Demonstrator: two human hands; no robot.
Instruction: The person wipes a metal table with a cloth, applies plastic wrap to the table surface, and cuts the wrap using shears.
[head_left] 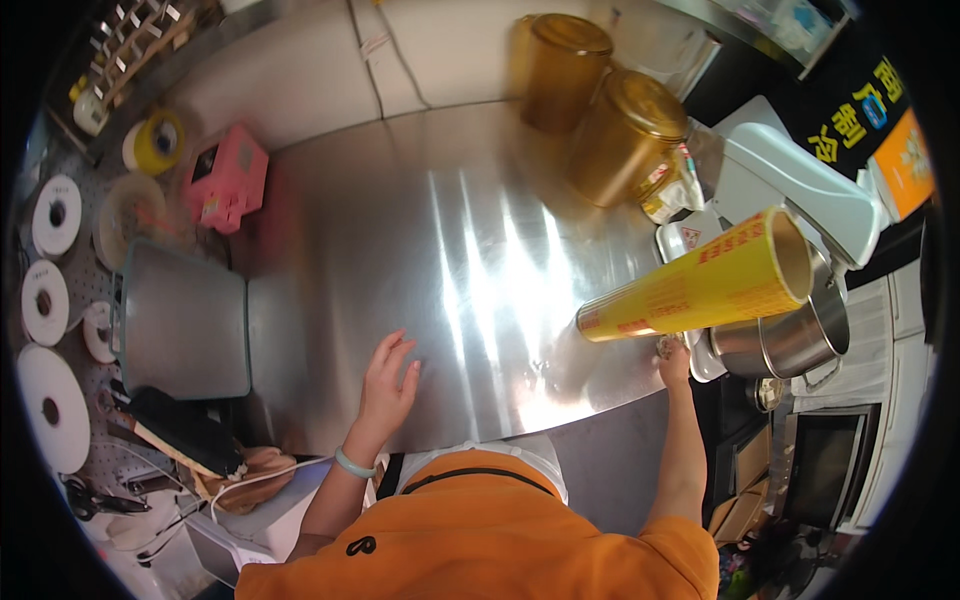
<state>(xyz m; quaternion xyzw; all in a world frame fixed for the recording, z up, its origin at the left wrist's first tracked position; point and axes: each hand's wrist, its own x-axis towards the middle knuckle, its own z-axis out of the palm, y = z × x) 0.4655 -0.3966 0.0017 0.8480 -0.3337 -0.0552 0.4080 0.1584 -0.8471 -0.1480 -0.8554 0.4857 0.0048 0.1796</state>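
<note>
My left hand (pixel 388 385) hovers over the near edge of the steel table (pixel 370 250), its fingers apart and nothing in them. To the right, my right hand (pixel 674 365) reaches to the table's right edge, beside the base of a stand mixer (pixel 800 180). Its fingers are curled at a small pale, brownish thing that I cannot make out, and the roll partly covers them. Just above that hand a big yellow roll of cling film (pixel 690 280) with red print stands on end. The mixer's steel bowl (pixel 780 340) is right of the roll.
Two amber lidded jugs (pixel 630 140) and a small packet (pixel 672 190) stand at the back right. On the left are a pink device (pixel 228 178), a grey translucent bin (pixel 185 320), white ribbon spools (pixel 50 405) and black scissors (pixel 95 498). Below right is a dark-fronted oven (pixel 825 470).
</note>
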